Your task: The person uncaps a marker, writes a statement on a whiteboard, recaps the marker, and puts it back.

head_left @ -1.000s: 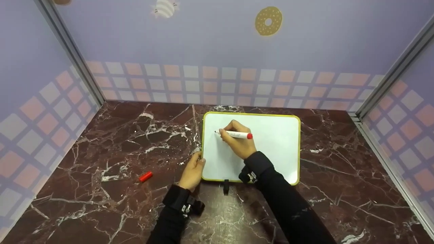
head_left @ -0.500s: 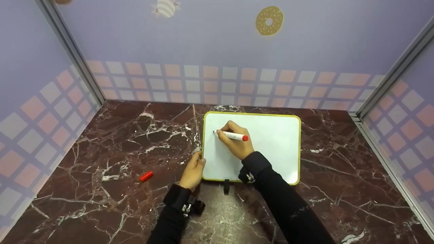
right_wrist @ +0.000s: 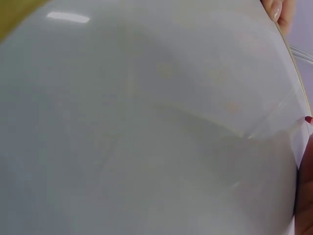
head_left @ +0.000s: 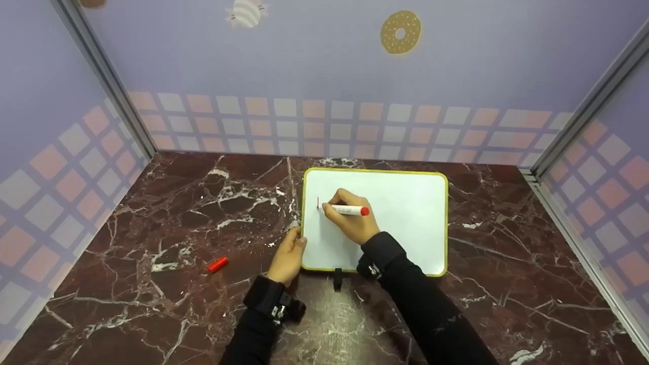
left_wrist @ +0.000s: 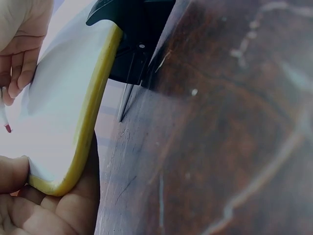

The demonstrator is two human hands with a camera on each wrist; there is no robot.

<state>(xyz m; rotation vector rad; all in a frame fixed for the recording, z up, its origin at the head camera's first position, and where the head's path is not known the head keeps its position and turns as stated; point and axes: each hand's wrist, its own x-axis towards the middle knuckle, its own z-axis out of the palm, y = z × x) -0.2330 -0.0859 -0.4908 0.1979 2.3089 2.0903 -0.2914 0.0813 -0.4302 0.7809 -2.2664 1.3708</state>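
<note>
A whiteboard [head_left: 405,223] with a yellow frame stands tilted on the table. My right hand [head_left: 355,218] pinches a white marker with a red end [head_left: 347,209], its tip at the board's left part. A short, upright red line [head_left: 318,202] shows at the tip. My left hand [head_left: 288,257] grips the board's lower left edge, thumb [left_wrist: 12,174] on the front and fingers behind the frame. In the right wrist view the board surface [right_wrist: 146,147] fills most of the picture; only the marker's red tip [right_wrist: 308,119] shows at the right.
A red marker cap [head_left: 218,264] lies on the dark marbled table [head_left: 167,314], left of my left hand. A black foot [head_left: 338,279] sticks out below the board's bottom edge. Patterned panels [head_left: 253,121] enclose the back and sides.
My right hand has moved slightly down and left with the marker, and a short red line has appeared on the board. My left hand keeps its hold.
</note>
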